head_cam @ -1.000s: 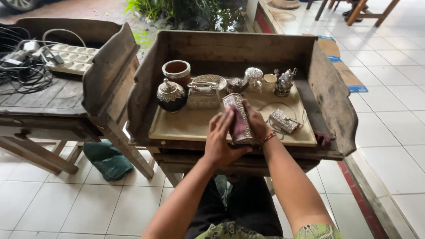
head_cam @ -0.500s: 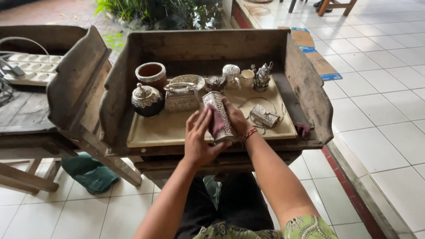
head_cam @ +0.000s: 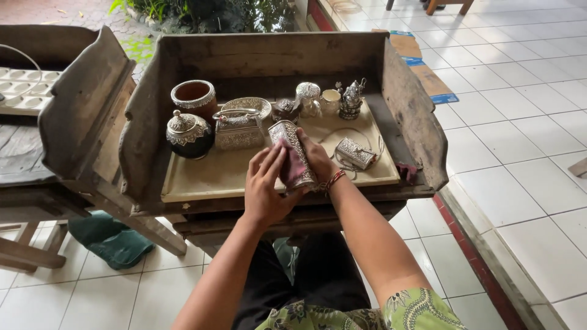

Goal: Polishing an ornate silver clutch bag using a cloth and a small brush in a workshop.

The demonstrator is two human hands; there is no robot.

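My right hand grips an embossed silver cylinder held tilted over the pale board inside a worn wooden tray table. My left hand presses a dark pink cloth against the cylinder's side. A beaded bracelet sits on my right wrist. Behind the cylinder lie a silver ornate box with a handle, a dark round lidded pot with silver trim and a brown silver-rimmed pot.
A small silver clutch with a chain lies right of my hands. Small silver pieces stand at the back. A second wooden table with a white mould tray stands left. A green cloth lies on the tiled floor.
The view has shifted slightly. My left hand has slid along the cylinder with the cloth while my right hand keeps holding it.
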